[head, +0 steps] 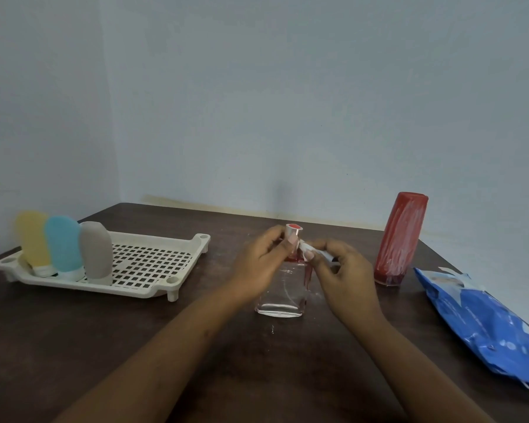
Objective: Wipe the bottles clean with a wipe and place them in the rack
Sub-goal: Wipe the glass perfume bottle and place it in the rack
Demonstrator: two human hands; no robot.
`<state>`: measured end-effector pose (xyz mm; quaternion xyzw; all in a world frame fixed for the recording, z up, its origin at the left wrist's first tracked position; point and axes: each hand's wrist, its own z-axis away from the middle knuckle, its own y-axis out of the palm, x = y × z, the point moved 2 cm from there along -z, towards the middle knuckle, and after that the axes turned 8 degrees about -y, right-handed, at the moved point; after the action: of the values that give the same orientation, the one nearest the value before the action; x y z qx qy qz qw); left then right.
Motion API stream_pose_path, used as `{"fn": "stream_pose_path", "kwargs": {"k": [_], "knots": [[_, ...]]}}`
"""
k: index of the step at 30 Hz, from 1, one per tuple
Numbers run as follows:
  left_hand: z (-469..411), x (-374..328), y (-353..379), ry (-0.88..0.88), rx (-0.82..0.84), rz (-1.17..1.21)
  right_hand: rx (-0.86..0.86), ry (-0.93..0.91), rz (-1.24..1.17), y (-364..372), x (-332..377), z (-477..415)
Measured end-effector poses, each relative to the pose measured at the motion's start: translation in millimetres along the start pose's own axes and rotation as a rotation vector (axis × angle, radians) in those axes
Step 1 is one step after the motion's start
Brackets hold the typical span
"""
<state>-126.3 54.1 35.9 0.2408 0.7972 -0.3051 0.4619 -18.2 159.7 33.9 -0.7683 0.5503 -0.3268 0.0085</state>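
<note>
A clear glass bottle with a red-topped cap stands upright on the table in the middle. My left hand grips its neck just under the cap. My right hand pinches a small white wipe against the right side of the neck. A red bottle smeared with white streaks stands upside down to the right. In the cream rack at the left stand a yellow bottle, a blue bottle and a grey bottle, all cap down.
A blue pack of wipes lies at the right edge of the dark wooden table. Most of the rack's slotted floor to the right of the three bottles is bare. A pale wall rises behind the table.
</note>
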Motion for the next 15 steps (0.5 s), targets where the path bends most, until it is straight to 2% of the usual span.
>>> {"fn": "stream_pose_path", "kwargs": {"k": [8,15], "knots": [[-3,6,-5,-0.235,0.092,0.368,-0.002,-0.061,0.222,1,-6,1],[-4,11,0,-0.285,0.156,0.594,0.028,-0.067,0.147,15,1,9]]}}
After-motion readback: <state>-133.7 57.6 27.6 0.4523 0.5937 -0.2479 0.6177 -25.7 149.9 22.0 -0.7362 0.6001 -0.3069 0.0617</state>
